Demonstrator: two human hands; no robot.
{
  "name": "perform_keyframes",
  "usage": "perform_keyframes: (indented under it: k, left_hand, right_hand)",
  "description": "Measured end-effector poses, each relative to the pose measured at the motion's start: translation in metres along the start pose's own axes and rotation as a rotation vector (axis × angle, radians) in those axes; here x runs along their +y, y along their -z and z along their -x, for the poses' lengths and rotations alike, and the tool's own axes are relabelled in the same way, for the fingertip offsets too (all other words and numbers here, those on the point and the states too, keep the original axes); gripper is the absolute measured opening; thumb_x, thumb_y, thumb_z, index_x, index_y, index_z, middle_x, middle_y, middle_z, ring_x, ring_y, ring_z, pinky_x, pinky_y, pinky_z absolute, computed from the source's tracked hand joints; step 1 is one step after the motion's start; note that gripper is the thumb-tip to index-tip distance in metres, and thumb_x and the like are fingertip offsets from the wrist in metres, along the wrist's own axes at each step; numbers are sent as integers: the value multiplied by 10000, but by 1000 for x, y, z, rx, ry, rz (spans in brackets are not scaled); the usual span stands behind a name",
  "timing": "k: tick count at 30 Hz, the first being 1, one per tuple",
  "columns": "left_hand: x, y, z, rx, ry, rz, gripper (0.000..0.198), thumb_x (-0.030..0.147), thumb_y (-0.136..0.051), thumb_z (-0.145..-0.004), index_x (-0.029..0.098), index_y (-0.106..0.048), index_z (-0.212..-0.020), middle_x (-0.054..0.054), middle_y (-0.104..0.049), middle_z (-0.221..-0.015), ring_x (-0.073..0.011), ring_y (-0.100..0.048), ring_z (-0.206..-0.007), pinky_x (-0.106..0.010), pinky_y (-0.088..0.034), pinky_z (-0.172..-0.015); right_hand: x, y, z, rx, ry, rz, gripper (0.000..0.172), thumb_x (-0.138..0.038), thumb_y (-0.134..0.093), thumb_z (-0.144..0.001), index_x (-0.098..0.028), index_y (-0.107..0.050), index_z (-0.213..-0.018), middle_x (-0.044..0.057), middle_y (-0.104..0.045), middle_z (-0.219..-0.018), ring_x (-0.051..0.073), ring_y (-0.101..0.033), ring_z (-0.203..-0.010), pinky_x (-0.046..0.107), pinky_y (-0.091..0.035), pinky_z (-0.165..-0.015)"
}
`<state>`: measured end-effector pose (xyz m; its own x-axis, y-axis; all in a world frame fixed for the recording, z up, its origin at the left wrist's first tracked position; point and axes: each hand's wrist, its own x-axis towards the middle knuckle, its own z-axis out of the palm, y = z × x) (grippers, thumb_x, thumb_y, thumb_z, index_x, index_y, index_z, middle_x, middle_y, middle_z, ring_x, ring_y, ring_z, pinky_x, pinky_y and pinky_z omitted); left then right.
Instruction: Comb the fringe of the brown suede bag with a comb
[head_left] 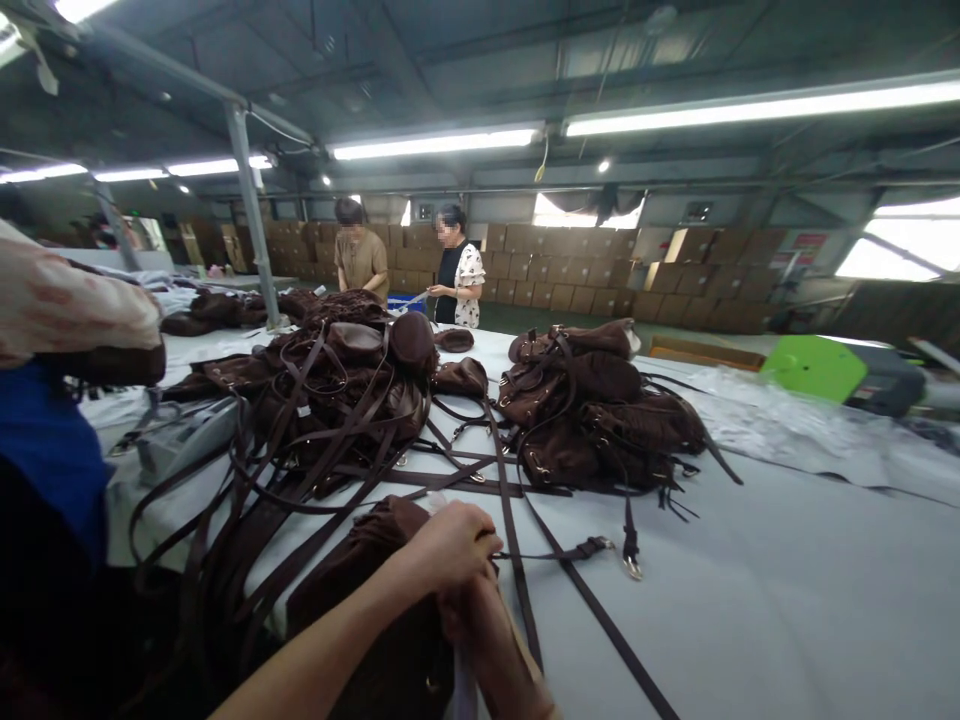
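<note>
Many bags (562,450), white table (787,590), cartons (577,270)

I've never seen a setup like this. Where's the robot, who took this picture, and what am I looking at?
There is no robot here: these are a person's own bare hands. The one picture comes from a camera worn on that person's head, looking forward and down.

The left hand reaches in from the lower left, and the right hand, blurred, is just below it. Both are at a dark brown bag; exactly what the fingers grip is hard to see.

On the pale table lie two heaps of similar bags, a left heap and a right heap, with long straps trailing from them. Farther right is some clear plastic. Beyond the table are two other people and stacked cardboard boxes.
</note>
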<state>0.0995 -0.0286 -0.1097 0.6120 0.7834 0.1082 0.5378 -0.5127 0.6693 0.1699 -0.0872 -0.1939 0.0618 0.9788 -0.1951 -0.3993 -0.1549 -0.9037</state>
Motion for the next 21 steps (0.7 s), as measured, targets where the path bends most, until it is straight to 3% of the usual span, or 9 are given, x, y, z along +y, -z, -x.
perform_keyframes:
  k: [2,6,10,12,15,16,18,20,21]
  left_hand:
    - [5,9,4,106,50,-45,332,350,-548,-830,171,-596,-555,1,-535,-533,-128,-429,-546,-271,-237,-555]
    - [7,31,13,324,144,-101,415,464,-566,-845,182,-588,-541,-8,-531,-535,-134,-415,-537,-285,-208,-571]
    - [0,46,13,356,170,-115,212,368,-663,-779,201,-667,-648,-22,-596,-588,-160,-508,-598,-278,-258,-609]
    - [-6,52,13,381,142,-1,149,341,-652,-781,203,-704,-804,-12,-628,-640,-145,-520,-585,-261,-308,-601]
    - [-16,54,22,518,130,368,401,336,-577,-814,198,-593,-1190,-34,-670,-939,-80,-467,-488,-224,-339,-505]
    - [-18,50,27,501,137,522,495,300,-577,-796,210,-517,-1279,-54,-648,-1071,-64,-463,-480,-214,-345,-483]
    - [-21,34,38,293,120,799,628,210,-619,-721,231,-454,-1327,-79,-599,-1215,-77,-542,-572,-202,-406,-528]
    - [-24,10,45,17,55,907,598,139,-643,-672,222,-527,-1253,-73,-631,-1165,-144,-620,-777,-222,-469,-682]
    - [-26,-3,46,-50,32,880,509,122,-645,-665,206,-586,-1164,-63,-660,-1081,-176,-624,-852,-236,-472,-741]
  right_hand:
    - [-13,-6,4,-71,-17,-73,496,-705,-616,-643,-230,-484,-699,-89,-379,-404,68,-293,-345,190,-208,-353]
    - [-32,-12,9,-243,-80,-244,435,-611,-638,-717,-212,-590,-883,-107,-383,-403,58,-263,-318,180,-202,-345]
    - [-27,-12,10,-335,-102,-282,417,-379,-668,-708,-207,-596,-1081,-119,-398,-372,59,-239,-298,150,-207,-317]
    - [-27,-8,11,-374,-133,-320,474,-351,-654,-697,-183,-595,-1137,-115,-414,-368,55,-207,-294,143,-200,-298]
    - [-39,2,13,-426,-138,-437,498,-368,-640,-680,-178,-625,-1140,-102,-457,-404,41,-150,-298,134,-182,-280]
    - [-44,4,13,-441,-124,-477,500,-363,-634,-675,-191,-632,-1145,-96,-476,-423,39,-143,-303,129,-185,-279]
    - [-56,8,13,-465,-88,-541,491,-355,-619,-689,-220,-638,-1160,-83,-508,-451,41,-154,-308,123,-207,-282]
    - [-62,9,10,-467,-59,-542,482,-391,-614,-730,-234,-631,-1186,-67,-535,-454,50,-198,-296,127,-238,-279]
    - [-61,9,9,-453,-52,-514,487,-420,-629,-742,-236,-627,-1193,-65,-538,-442,54,-222,-287,129,-248,-275]
